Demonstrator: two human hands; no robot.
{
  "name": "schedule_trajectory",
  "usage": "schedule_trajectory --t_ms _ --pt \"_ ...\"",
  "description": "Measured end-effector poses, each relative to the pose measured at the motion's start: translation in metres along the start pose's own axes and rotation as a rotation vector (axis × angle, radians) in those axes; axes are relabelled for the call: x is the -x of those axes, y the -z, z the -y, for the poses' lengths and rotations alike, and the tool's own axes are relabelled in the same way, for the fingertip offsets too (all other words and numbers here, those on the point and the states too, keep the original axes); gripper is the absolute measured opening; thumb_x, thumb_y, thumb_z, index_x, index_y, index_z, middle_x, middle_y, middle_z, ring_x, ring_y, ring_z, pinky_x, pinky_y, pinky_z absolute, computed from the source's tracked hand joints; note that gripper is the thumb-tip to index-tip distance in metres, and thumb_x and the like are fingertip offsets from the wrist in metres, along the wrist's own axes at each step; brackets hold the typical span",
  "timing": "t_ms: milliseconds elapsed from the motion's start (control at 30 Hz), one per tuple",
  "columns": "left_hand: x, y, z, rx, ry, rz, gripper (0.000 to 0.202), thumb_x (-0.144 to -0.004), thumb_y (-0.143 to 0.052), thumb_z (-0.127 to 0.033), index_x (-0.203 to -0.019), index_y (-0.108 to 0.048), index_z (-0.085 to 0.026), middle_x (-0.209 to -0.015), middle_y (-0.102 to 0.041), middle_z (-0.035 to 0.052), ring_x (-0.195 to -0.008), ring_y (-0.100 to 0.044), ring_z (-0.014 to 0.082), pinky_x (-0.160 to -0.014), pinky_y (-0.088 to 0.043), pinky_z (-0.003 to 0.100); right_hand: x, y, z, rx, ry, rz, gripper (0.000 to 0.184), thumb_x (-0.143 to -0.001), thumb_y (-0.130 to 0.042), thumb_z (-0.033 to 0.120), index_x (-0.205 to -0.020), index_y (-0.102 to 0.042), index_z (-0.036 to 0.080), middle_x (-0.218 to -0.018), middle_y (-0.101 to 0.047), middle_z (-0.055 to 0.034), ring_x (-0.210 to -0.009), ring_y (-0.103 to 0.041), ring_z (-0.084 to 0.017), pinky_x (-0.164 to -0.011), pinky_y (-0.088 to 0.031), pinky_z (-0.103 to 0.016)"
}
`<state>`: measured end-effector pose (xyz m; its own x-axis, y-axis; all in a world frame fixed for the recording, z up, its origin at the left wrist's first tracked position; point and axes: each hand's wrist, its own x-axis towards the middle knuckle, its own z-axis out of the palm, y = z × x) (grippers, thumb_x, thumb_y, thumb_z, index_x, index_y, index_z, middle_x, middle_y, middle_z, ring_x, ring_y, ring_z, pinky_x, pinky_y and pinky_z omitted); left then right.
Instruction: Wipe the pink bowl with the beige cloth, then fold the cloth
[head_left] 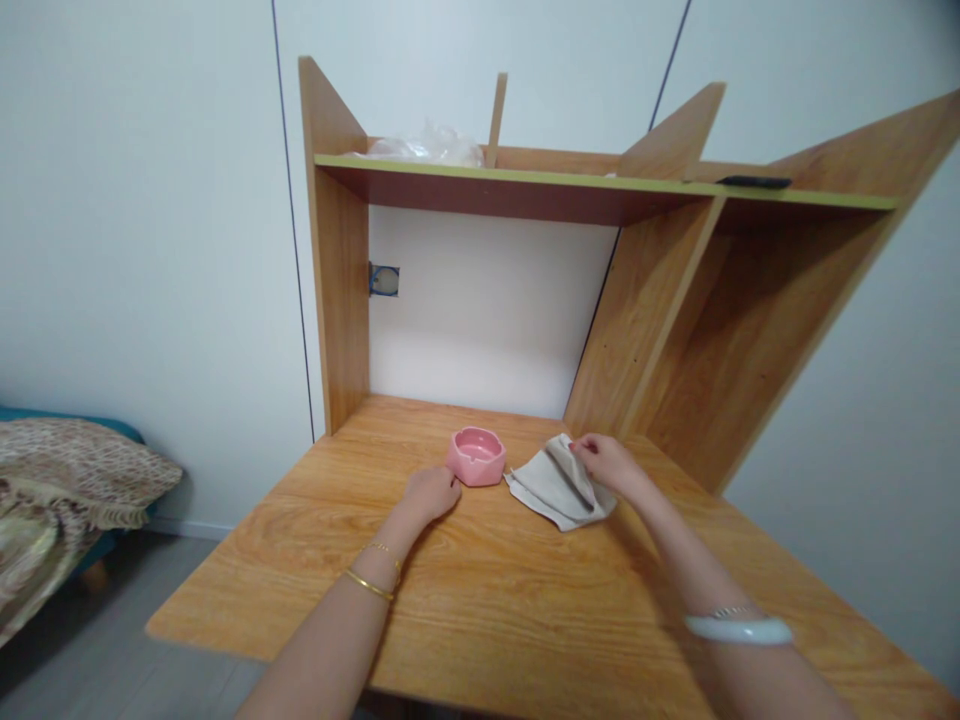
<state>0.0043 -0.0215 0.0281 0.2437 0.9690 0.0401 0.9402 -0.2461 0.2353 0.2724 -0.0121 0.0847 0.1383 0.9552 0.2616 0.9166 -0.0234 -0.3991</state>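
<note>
A pink ashtray [478, 472] with notches in its rim sits upright on the wooden desk. Beside its left front side, my left hand [433, 492] rests low at the desk surface with the fingers curled in. It is at or very close to the ashtray's wall; whether they touch, I cannot tell. Nothing shows in those fingers. To the right of the ashtray is a light grey cloth [553, 485], partly folded and lifted at its upper right. My right hand [606, 462] pinches the cloth there between thumb and fingers, while its lower part hangs or lies near the desk.
Behind the desk [480, 620] stands a wooden shelf unit [637, 320] with upright dividers. Its upper shelf carries a clear plastic bag [427, 146] and a dark flat object [756, 182]. A wall socket box [385, 281] shows at the back left. A patterned blanket [71, 480] lies far left.
</note>
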Motion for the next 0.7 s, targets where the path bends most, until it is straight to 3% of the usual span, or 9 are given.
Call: schedule_trajectory --t_ms 267,500,600,700 --pt "-0.002 -0.002 0.0 0.004 0.029 0.002 0.038 -0.085 -0.032 -0.026 -0.099 -0.065 -0.012 -0.103 -0.066 0.0171 -0.095 -0.062 0.0269 -0.081 -0.047 0.037 -0.016 0.077 0.001 -0.01 -0.068 -0.242 0.021 -0.083 -0.043 0.026 -0.085 -0.062 0.016 -0.076 -0.066 -0.0072 -0.063 -0.059 -0.015 -0.059 -0.039 -0.023" --pt "-0.001 -0.001 -0.001 0.004 0.029 -0.003 0.037 -0.085 -0.033 -0.028 -0.097 -0.065 -0.012 -0.101 -0.066 0.0169 -0.095 -0.062 0.0276 -0.081 -0.047 0.036 -0.02 0.142 0.019 0.074 -0.047 -0.455 0.018 -0.083 -0.045 0.029 -0.082 -0.061 0.02 -0.071 -0.064 -0.0077 -0.068 -0.058 -0.019 -0.063 -0.041 -0.029" --pt "-0.001 -0.001 -0.001 0.013 0.037 0.002 0.037 -0.085 -0.033 -0.027 -0.097 -0.065 -0.012 -0.102 -0.066 0.0169 -0.096 -0.062 0.028 -0.082 -0.046 0.037 -0.016 0.159 0.029 0.106 -0.072 -0.573 0.021 -0.084 -0.044 0.032 -0.088 -0.061 0.021 -0.084 -0.064 -0.0099 -0.081 -0.057 -0.023 -0.067 -0.042 -0.033" --pt "0.0 0.0 -0.002 0.026 0.047 0.009 0.037 -0.086 -0.032 -0.025 -0.1 -0.063 -0.012 -0.104 -0.065 0.0181 -0.098 -0.061 0.0287 -0.083 -0.046 0.038 -0.013 0.162 0.033 0.118 -0.107 -0.588 0.025 -0.085 -0.042 0.035 -0.094 -0.061 0.022 -0.09 -0.063 -0.0109 -0.086 -0.056 -0.025 -0.07 -0.041 -0.036"
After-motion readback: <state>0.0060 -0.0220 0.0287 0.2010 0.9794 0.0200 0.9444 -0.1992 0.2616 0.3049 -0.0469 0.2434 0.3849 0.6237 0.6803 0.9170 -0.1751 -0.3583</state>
